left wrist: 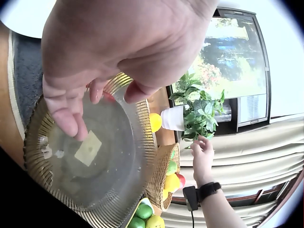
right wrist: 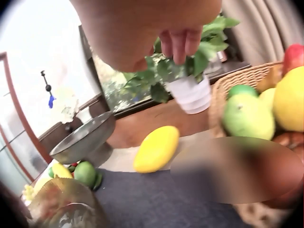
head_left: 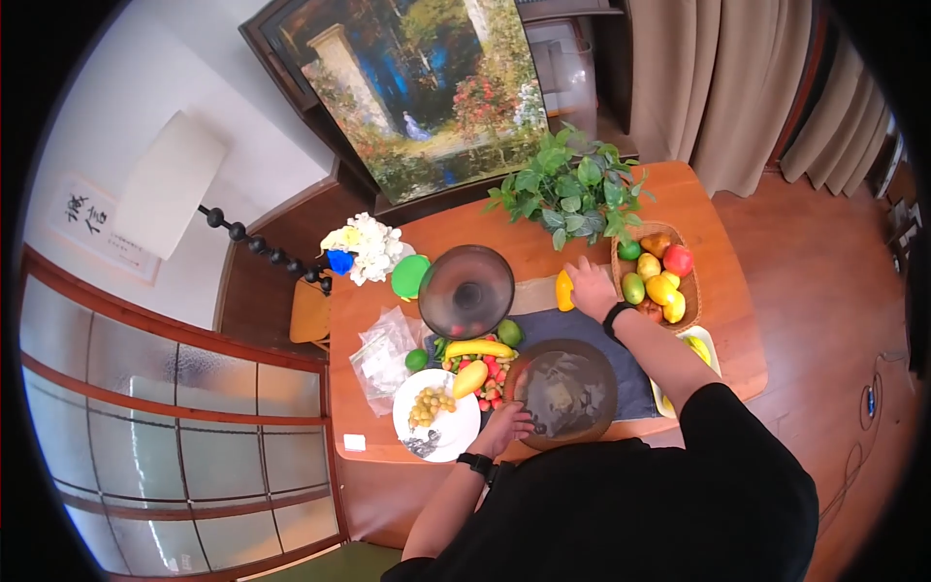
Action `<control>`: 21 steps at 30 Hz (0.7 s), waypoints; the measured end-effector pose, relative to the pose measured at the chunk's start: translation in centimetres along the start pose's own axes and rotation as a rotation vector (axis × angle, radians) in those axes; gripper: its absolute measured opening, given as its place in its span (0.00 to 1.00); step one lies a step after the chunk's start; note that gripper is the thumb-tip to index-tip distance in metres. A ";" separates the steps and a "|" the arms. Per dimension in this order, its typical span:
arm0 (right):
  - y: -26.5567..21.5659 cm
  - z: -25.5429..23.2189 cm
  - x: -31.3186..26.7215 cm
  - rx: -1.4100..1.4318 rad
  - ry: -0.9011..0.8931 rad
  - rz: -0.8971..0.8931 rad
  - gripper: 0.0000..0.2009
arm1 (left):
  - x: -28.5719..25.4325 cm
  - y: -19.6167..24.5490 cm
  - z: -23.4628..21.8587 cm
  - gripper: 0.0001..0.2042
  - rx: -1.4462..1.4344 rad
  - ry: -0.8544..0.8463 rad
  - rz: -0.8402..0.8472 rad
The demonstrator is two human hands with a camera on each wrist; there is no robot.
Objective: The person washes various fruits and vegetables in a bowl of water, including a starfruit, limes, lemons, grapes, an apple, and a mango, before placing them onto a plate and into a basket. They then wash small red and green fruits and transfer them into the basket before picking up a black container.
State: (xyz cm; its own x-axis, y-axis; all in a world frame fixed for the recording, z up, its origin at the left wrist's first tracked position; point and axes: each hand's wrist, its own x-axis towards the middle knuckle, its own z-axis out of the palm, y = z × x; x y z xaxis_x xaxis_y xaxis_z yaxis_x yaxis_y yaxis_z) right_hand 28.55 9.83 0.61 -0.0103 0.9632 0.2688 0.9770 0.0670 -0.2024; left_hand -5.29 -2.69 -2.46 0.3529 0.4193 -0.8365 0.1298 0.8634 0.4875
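My right hand is over the table beside a yellow mango. In the right wrist view its fingers hang down loosely above and behind the mango, clear of it. My left hand is at the left rim of a dark ribbed glass bowl. The left wrist view has its relaxed fingers reaching over the bowl, where a pale square shows at the bottom. Right of my right hand stands a wicker basket holding several fruits.
A second dark glass dish stands toward the back, near a green round thing. Left lie a white plate with grapes, a banana, other fruit and plastic bags. A potted plant and white tray flank the basket.
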 end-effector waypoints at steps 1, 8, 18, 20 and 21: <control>-0.9 0.7 0.5 -0.006 -0.138 0.084 0.24 | -0.2 0.2 -0.1 0.20 -0.001 -0.007 -0.011; -2.0 8.7 2.0 0.156 -0.494 0.384 0.37 | -2.4 0.5 -1.2 0.19 -0.027 0.059 0.056; -3.5 2.9 -3.3 0.826 0.027 0.479 0.31 | -1.6 2.3 1.1 0.20 0.076 -0.076 -0.008; -5.4 0.6 -8.1 1.172 -0.091 0.470 0.36 | -0.1 2.1 1.0 0.24 0.127 -0.176 -0.006; -6.9 -0.1 -10.8 1.193 -0.076 0.429 0.38 | 0.1 2.4 1.6 0.24 0.143 -0.192 -0.008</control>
State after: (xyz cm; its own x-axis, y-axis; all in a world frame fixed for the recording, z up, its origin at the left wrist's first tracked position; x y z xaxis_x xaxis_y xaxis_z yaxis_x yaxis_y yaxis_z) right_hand 21.95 -1.04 -0.77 0.2072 0.9754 -0.0749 0.1077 -0.0988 -0.9893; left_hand -3.50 -1.04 -1.03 0.5195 0.3396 -0.7841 0.2585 0.8121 0.5231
